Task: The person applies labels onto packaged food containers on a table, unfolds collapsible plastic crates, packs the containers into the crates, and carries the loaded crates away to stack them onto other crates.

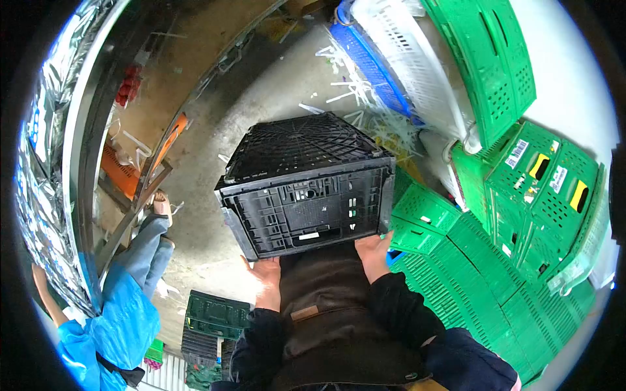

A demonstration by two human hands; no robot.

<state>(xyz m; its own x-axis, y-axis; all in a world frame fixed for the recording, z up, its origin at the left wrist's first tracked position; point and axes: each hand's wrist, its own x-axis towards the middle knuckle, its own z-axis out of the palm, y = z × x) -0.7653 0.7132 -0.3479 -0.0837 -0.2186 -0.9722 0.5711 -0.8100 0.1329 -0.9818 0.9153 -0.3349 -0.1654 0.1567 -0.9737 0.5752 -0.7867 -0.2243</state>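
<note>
A large black plastic crate (313, 205) is held in front of my body, its slatted side facing me and its lattice face on top. My left hand (263, 281) is at the crate's lower left edge, its fingers partly hidden beneath it. At the lower right edge, my right hand (373, 255) grips the crate, with the fingertips out of sight under it. A dark brown apron (319, 326) lies just below the crate.
Green crates (535, 189) are stacked at the right, beside white (417, 58) and blue (372, 65) ones. A person in blue (124, 319) is at the lower left. Dark crates (212, 316) stand at the bottom. White strips (349, 85) litter the floor.
</note>
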